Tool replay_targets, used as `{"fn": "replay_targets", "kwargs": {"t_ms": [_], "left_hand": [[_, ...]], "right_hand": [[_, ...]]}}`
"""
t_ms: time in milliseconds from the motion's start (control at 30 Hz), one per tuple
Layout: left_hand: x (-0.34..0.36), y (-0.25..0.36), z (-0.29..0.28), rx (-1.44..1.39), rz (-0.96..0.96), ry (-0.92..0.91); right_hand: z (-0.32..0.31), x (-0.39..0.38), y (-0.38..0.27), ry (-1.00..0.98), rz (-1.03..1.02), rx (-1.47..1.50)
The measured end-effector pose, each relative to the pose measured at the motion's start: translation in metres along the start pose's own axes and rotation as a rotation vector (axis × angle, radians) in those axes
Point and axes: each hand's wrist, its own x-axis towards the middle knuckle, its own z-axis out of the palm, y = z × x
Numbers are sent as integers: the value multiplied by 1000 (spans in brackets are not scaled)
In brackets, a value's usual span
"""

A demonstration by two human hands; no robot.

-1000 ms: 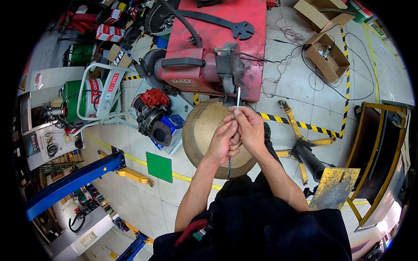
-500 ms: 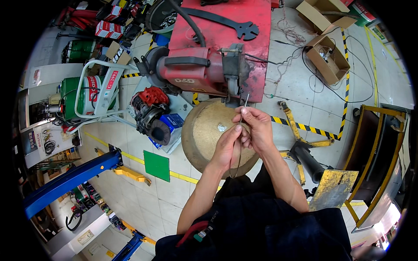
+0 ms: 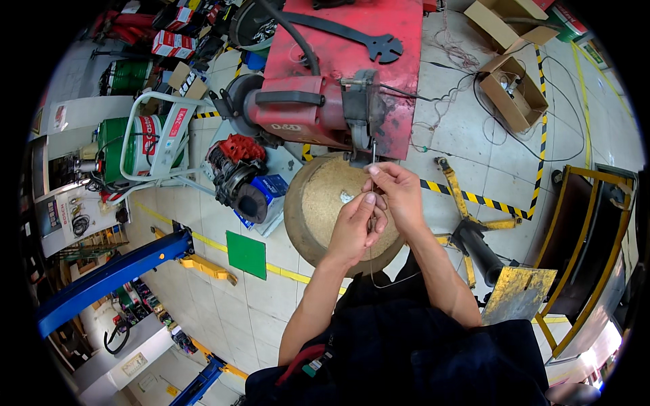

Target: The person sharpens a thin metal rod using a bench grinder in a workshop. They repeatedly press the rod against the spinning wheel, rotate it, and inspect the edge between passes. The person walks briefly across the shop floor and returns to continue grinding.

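Both my hands are raised in front of me and grip one thin grey wire. My right hand (image 3: 401,196) pinches it near the top between thumb and fingers. Just below and to the left, my left hand (image 3: 353,223) has its fingers closed on the same wire. The wire's straight upper end (image 3: 374,153) points up, close to the right wheel (image 3: 360,111) of the red bench grinder (image 3: 298,108); I cannot tell if they touch. Below my hands the wire's thin tail hangs and bends right over my dark clothes. Fingers partly hide its middle.
A round drum with a sandy top (image 3: 315,203) stands under my hands. The grinder sits on a red bench (image 3: 338,47) with a flat black wrench (image 3: 338,30). Left are a blue box (image 3: 272,187) and greasy parts; right, a yellow-legged stand (image 3: 470,230) and cardboard box (image 3: 512,95).
The wire's upper end has swung left, from slanting right to nearly upright, nearer the grinder wheel. Its lower tail now curves right. Both hands stay closed, shifted only slightly.
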Motion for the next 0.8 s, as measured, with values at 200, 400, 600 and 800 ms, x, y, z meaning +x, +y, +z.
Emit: {"fn": "replay_targets", "kwargs": {"t_ms": [200, 400, 600, 800], "left_hand": [[2, -3, 1, 471, 153, 223], [3, -20, 2, 921, 441, 489], [-3, -5, -12, 169, 69, 148], [-3, -9, 3, 103, 58, 214]], "right_hand": [[-4, 3, -1, 25, -145, -159], [-8, 7, -2, -53, -56, -135], [-22, 8, -10, -234, 35, 65], [-20, 15, -2, -129, -1, -144]]}}
